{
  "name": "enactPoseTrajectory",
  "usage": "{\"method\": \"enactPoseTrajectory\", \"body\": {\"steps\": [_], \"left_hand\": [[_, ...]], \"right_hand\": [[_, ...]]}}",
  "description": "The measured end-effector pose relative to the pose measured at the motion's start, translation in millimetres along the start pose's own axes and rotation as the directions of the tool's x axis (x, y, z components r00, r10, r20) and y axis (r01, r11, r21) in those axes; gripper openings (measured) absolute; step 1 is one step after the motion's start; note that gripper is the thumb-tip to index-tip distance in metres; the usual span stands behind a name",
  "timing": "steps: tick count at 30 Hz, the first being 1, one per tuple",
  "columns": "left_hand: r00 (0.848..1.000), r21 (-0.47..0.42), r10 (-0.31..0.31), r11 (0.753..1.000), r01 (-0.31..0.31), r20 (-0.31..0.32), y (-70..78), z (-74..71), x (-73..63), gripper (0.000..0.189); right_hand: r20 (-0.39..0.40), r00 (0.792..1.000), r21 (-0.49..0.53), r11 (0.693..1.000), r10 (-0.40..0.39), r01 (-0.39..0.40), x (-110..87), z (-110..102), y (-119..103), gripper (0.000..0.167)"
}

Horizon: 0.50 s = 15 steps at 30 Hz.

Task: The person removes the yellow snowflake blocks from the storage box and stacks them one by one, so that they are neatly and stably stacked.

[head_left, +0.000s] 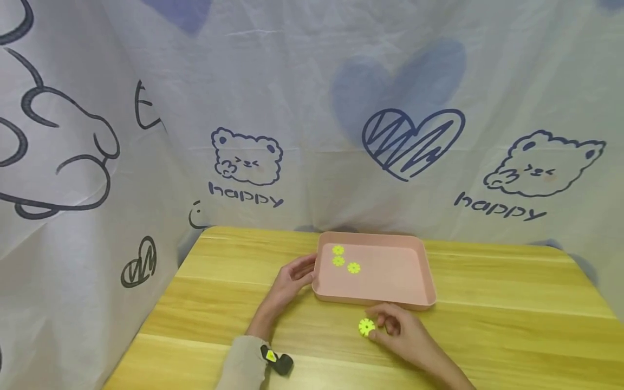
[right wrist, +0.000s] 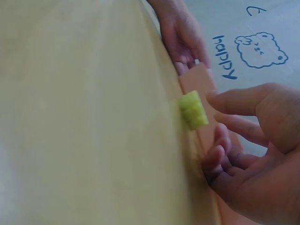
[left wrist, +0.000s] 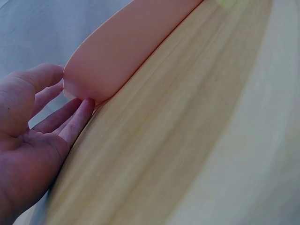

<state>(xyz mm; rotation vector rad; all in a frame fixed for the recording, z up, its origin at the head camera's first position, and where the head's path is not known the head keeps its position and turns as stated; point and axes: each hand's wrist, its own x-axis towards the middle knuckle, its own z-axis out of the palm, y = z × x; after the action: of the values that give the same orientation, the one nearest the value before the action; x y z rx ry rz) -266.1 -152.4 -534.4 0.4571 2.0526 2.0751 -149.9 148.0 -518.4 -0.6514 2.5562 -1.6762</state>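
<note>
A pink tray [head_left: 375, 301] lies on the wooden table. My left hand [head_left: 287, 283] rests against its left side, fingertips touching the wall near the front corner; the left wrist view shows the same tray corner [left wrist: 108, 56] at the fingertips. A small stack of yellow-green flower-shaped discs [head_left: 366, 327] stands on the table in front of the tray. Right beside it is my right hand [head_left: 402, 333], thumb and index finger spread around its right side. In the right wrist view the disc stack [right wrist: 193, 111] shows several layers, with the fingertips just off it.
Inside the tray lie yellow-green flower discs [head_left: 353, 268] in its left part. Behind the table hangs a white curtain [head_left: 312, 97] with bear and heart drawings. A sleeve [head_left: 244, 365] with a wrist camera [head_left: 278, 360] covers the left forearm.
</note>
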Motion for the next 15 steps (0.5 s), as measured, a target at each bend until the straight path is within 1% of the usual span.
{"method": "enactPoseTrajectory", "body": {"steps": [3, 5, 6, 10, 15], "left_hand": [[1.000, -0.002, 0.005, 1.000, -0.005, 0.014, -0.3, 0.0, 1.2, 0.050], [1.000, -0.002, 0.011, 1.000, -0.011, 0.014, -0.1, 0.4, 1.7, 0.050], [1.000, -0.004, 0.013, 1.000, -0.013, 0.014, -0.4, 0.4, 2.0, 0.051], [1.000, -0.007, 0.015, 1.000, -0.015, 0.016, -0.6, -0.2, 1.5, 0.051], [1.000, -0.004, 0.011, 1.000, -0.011, 0.019, -1.9, -2.1, 0.1, 0.052]], "right_hand": [[0.042, 0.999, 0.011, 1.000, -0.015, 0.015, 6.0, -10.5, -8.4, 0.028], [0.045, 0.999, -0.005, 1.000, -0.028, 0.028, 13.1, -17.8, -14.8, 0.027], [0.039, 0.998, -0.024, 0.999, -0.039, 0.040, 17.3, -21.3, -18.2, 0.026], [-0.015, 0.999, -0.089, 0.995, -0.046, 0.044, 37.3, -30.7, -25.3, 0.022], [-0.081, 0.996, -0.160, 0.987, -0.032, 0.019, 64.8, -32.1, -20.9, 0.019]]}}
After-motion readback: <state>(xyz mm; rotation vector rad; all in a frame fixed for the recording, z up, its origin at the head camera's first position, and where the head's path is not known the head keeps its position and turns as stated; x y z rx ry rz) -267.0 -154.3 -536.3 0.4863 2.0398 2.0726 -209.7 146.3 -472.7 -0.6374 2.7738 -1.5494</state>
